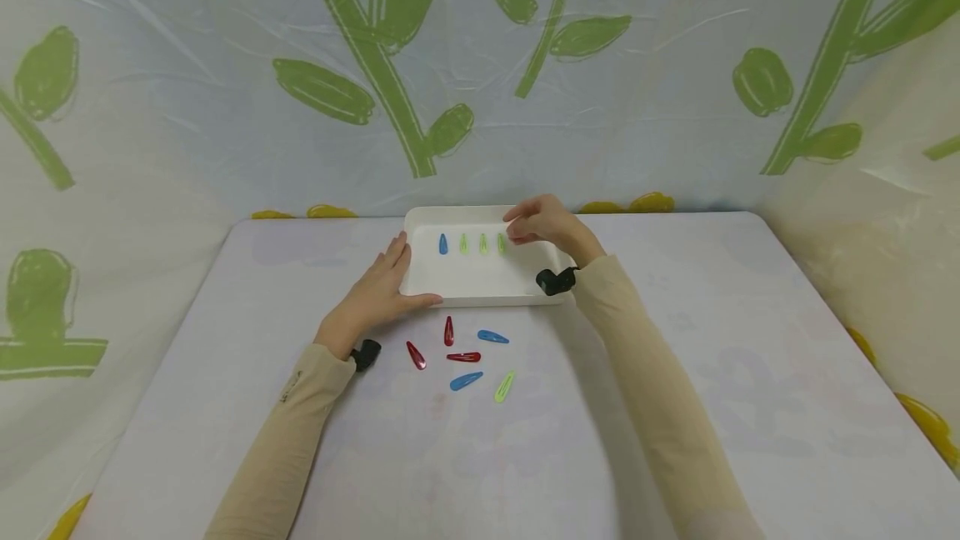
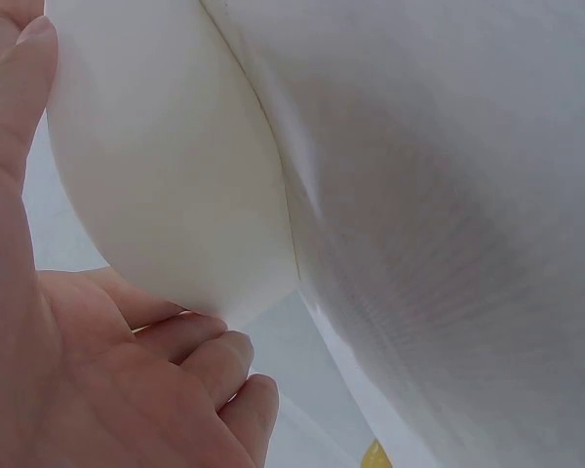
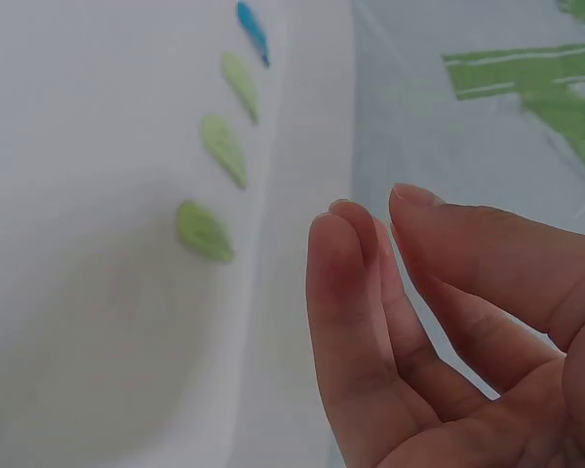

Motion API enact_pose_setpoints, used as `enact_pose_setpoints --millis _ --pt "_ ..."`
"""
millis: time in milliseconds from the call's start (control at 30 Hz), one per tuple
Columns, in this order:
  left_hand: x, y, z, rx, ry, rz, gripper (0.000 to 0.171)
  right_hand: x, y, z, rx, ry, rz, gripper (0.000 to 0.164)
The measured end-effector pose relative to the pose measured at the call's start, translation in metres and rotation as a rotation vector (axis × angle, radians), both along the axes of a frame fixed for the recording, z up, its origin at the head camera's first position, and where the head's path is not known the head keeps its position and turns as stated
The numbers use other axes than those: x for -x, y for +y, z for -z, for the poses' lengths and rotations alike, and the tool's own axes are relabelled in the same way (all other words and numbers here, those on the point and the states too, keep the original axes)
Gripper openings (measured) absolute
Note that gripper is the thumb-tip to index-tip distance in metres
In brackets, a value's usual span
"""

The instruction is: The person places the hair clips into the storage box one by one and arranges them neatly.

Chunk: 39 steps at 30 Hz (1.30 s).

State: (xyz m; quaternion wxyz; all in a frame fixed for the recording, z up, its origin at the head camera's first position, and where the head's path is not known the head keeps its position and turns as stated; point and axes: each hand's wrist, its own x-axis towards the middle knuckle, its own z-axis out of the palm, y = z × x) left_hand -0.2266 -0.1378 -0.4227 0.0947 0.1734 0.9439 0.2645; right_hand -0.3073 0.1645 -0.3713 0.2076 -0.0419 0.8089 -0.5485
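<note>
My left hand (image 1: 375,288) rests at the near left corner of a white tray (image 1: 480,302), thumb along its front wall and fingers against its left side. In the left wrist view, the fingertips (image 2: 219,356) touch the tray's outer wall (image 2: 175,156). Over the tray's right part, my right hand (image 1: 551,223) hovers with nothing between thumb and fingers (image 3: 336,283). Inside the tray, a blue hair clip (image 1: 443,244) and three light green hair clips (image 1: 483,243) stand in a row. The rightmost green clip (image 3: 203,232) is nearest the right hand.
Loose on the table in front of the tray are three red hair clips (image 1: 448,331), two blue ones (image 1: 492,337) and a green one (image 1: 505,387). A leaf-patterned curtain (image 1: 480,140) hangs behind the table's far edge.
</note>
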Motion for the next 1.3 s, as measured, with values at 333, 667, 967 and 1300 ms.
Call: enact_pose_setpoints --millis 333,667,967,1300 --pt "0.002 0.0 0.002 0.006 0.001 0.006 0.117 -0.027 0.001 -0.018 0.074 0.131 -0.047 0.029" --pt "0.002 0.0 0.003 0.01 -0.002 0.004 0.117 -0.056 -0.001 -0.021 0.06 0.256 -0.125 0.026" --pt "0.003 -0.002 0.004 0.033 0.007 0.004 0.117 -0.079 -0.009 -0.017 -0.01 0.287 -0.193 0.023" --pt "0.003 -0.001 0.006 0.01 0.009 -0.006 0.117 -0.101 -0.018 0.003 -0.196 0.29 -0.345 0.012"
